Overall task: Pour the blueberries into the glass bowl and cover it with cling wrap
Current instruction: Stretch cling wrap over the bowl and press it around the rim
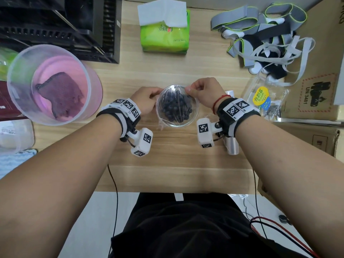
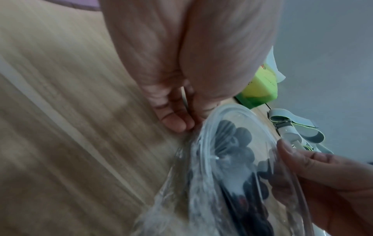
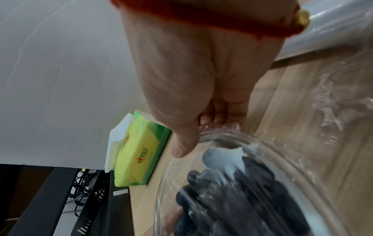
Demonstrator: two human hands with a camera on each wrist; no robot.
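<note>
A glass bowl (image 1: 178, 126) stands mid-table with dark blueberries (image 1: 176, 108) inside and cling wrap (image 1: 174, 91) stretched over its top. My left hand (image 1: 149, 101) sits at the bowl's left rim, fingers curled down and pinching the wrap's edge (image 2: 181, 183) beside the rim (image 2: 228, 108). My right hand (image 1: 193, 90) pinches the wrap at the far right rim between thumb and fingers (image 3: 201, 132). Blueberries (image 3: 232, 199) show through the film. The cling wrap roll (image 1: 231, 146) lies under my right wrist. An empty clear berry box (image 1: 264, 97) rests to the right.
A pink translucent bucket (image 1: 54, 84) stands at the left. A green tissue pack (image 1: 164, 34) sits behind the bowl. Grey straps (image 1: 264, 34) are piled at the back right, next to a cardboard box (image 1: 316, 90). A black rack (image 1: 59, 25) fills the back left.
</note>
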